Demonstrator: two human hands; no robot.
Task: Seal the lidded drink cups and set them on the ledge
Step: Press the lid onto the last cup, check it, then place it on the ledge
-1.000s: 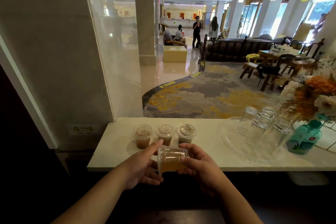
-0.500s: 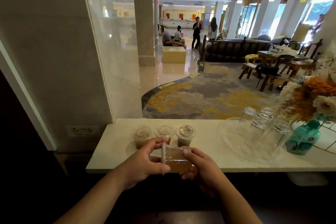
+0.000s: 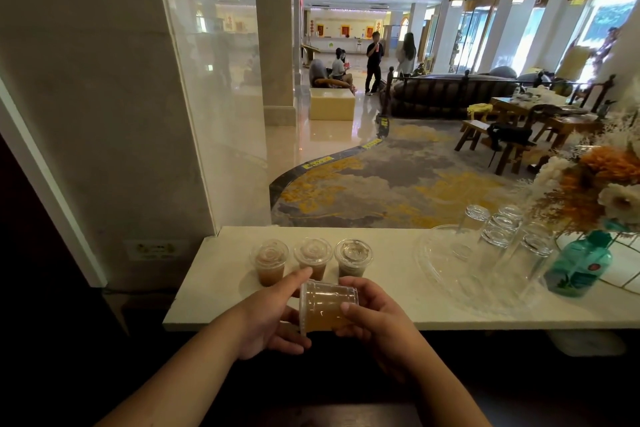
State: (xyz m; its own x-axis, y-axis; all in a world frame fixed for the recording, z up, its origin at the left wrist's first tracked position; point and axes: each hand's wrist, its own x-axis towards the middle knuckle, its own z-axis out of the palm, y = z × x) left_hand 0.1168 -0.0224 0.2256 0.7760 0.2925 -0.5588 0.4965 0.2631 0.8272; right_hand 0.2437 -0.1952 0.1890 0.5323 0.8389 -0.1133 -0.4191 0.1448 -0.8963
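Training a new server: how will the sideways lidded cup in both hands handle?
Thin clear plastic, so the cup probably flexes when squeezed. Drink lies against the lid, so a loose seal may leak. Laid sideways on the ledge, it would likely roll.

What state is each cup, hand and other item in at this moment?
Held cup: lidded, tipped on its side.
Left hand: grips its lid end.
Right hand: grips its base end.
Left cup: upright, lidded, on the ledge.
Middle cup: upright, lidded.
Right cup: upright, lidded.
Glasses: empty, standing on the clear tray.
Green bottle: upright.
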